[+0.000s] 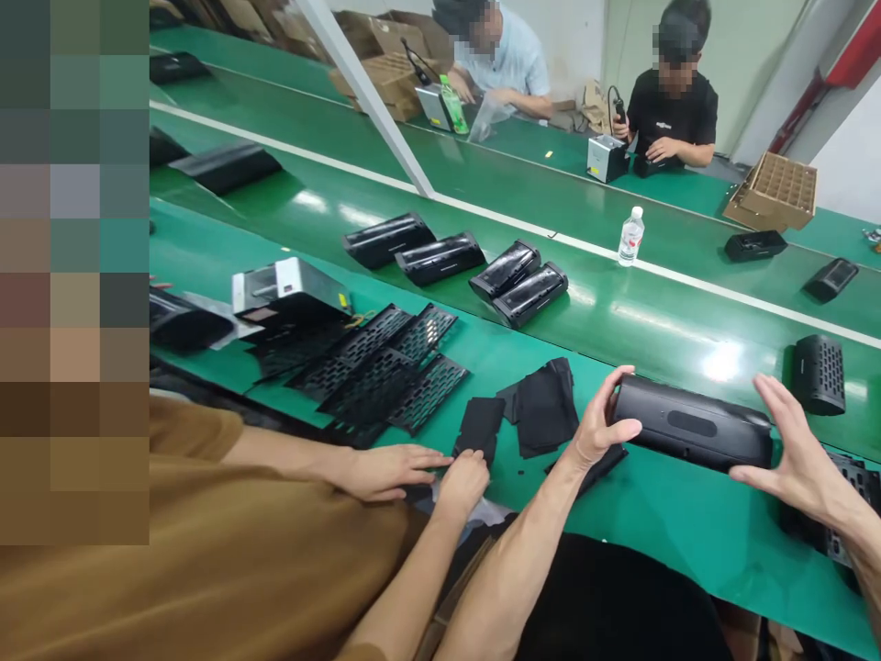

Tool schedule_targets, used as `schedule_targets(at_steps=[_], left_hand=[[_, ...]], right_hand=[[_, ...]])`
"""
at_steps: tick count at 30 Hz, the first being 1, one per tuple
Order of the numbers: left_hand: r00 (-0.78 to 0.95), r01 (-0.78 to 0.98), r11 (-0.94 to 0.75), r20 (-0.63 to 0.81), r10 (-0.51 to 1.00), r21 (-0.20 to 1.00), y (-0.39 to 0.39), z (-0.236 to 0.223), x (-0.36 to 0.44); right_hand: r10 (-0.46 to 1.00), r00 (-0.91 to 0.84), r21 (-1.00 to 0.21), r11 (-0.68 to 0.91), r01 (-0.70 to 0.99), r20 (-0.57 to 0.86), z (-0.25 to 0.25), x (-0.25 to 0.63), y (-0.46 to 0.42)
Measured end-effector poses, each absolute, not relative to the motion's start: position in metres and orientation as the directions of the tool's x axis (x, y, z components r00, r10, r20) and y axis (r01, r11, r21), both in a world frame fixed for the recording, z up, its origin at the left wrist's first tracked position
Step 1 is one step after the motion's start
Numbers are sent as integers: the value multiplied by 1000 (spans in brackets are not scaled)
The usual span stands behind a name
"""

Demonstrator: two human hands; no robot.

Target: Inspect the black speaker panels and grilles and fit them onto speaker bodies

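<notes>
A black speaker housing (695, 424), long and rounded with an oval recess in its face, is in front of me at the near side of the conveyor. My left hand (606, 424) grips its left end, thumb on the front face and fingers over the top edge. At the other end, my right hand (791, 450) is open, fingers spread around the end. Green shows between palm and housing; whether the thumb touches the lower edge I cannot tell. Black fabric-like sheets (547, 408) lie left of my left hand, and perforated black grilles (853, 477) lie beside my right wrist.
A co-worker's hands (464, 482) press a dark sheet at left, near stacked perforated panels (392, 367) and a metal box (293, 286). Several black housings (529, 294) and a water bottle (630, 237) stand on the conveyor (606, 330). Two people sit across, near a cardboard divider box (775, 191).
</notes>
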State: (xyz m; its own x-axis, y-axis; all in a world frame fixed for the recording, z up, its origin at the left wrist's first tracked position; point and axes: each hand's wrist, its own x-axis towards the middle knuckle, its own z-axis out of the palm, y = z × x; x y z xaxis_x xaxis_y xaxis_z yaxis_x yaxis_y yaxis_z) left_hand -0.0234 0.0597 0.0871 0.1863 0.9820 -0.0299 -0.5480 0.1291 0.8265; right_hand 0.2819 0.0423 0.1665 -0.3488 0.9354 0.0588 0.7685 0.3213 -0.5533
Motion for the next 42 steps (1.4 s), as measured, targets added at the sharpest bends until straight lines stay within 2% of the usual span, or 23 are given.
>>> schedule_targets(at_steps=[3,5,9,12,14,16,18,20,22,23,25,28,32,35,39,42], left_hand=[[182,-553,143,-49,982,821,57,75,-31],[245,-512,178,-56,968,840,58,73,-37],[344,-411,205,-57,937,888,58,81,-41],[274,-413,189,-76,959,891,54,82,-35],[231,-420,210,-120,966,883,53,76,-28],[223,-399,295,-221,950,868,54,65,-22],[251,-326,412,-342,906,851,57,52,-18],[294,-239,498,-427,855,834,60,41,-18],[306,-216,552,-481,821,805,63,32,-17],[303,-226,576,-505,808,785,63,28,-17],[284,-247,620,-556,781,745,64,21,-15],[278,-215,682,-626,729,699,67,17,-13],[288,-198,729,-672,683,656,71,23,-15],[297,-223,707,-644,705,671,76,30,-16],[261,-195,666,-616,743,720,96,27,-12],[175,-217,593,-566,805,776,123,10,-4]], right_hand=[[970,-236,-782,101,615,-61,156,291,30],[982,-175,-850,37,526,-66,153,286,22],[998,-58,-885,23,466,-4,157,267,6],[1000,1,-883,8,470,10,157,262,-2],[998,43,-894,-53,444,-38,149,264,0],[982,83,-914,-191,357,-172,136,268,7],[904,103,-879,-427,213,-415,122,271,15],[742,77,-740,-670,60,-666,108,274,18],[606,12,-606,-794,-53,-795,97,275,15],[591,-16,-587,-804,-93,-806,92,276,11],[632,-37,-624,-771,-130,-774,84,275,3],[669,5,-666,-740,-96,-744,71,275,-8],[635,9,-633,-770,-75,-773,52,282,-10],[624,2,-620,-777,-113,-782,43,287,-8],[692,46,-672,-680,-291,-720,34,274,2],[726,176,-726,-574,-378,-665,15,268,43]])
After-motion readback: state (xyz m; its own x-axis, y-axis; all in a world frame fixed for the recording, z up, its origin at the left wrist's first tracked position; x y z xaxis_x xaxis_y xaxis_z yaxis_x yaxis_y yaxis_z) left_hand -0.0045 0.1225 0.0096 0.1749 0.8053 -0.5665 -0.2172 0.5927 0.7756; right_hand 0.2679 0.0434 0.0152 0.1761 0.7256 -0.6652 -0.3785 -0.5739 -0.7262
